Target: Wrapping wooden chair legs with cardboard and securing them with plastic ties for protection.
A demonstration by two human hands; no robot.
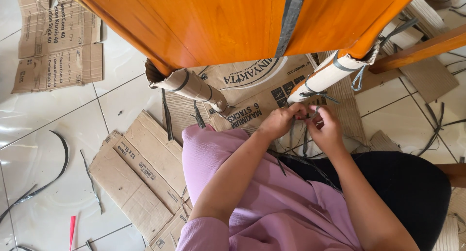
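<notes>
Orange varnished wood fills the upper part of the view: a chair seat [218, 23] tipped over, with a grey strap [290, 18] running down across it. Two legs jut from its lower edge, each sheathed in cardboard: the left leg wrap [191, 86] brown and bound with dark bands, the right leg wrap [330, 75] paler, tied round with grey plastic string [318, 94].

Left hand [279, 121] and right hand [326, 129] meet just below the tip of the right leg wrap, fingertips pinched together on strands of that grey string, knuckles almost touching. Both hands closed on the string, with loose ends trailing down between the wrists toward the lap.

Pink sleeves [233, 183] and dark trousers [388, 192] occupy the lower middle and lower right.

Flattened cardboard sheets [145, 168] spread over the white tiled floor [58, 129] beneath the chair and left of the lap; another printed carton [58, 42], opened flat, lies near the top left corner of the floor. Black strap offcut [60, 158] curves across the tiles at the left edge; a small red scrap [72, 229] sits near the bottom left corner. More dark string scraps [437, 125] scattered at the right edge, beside a second wooden rail [422, 49].
</notes>
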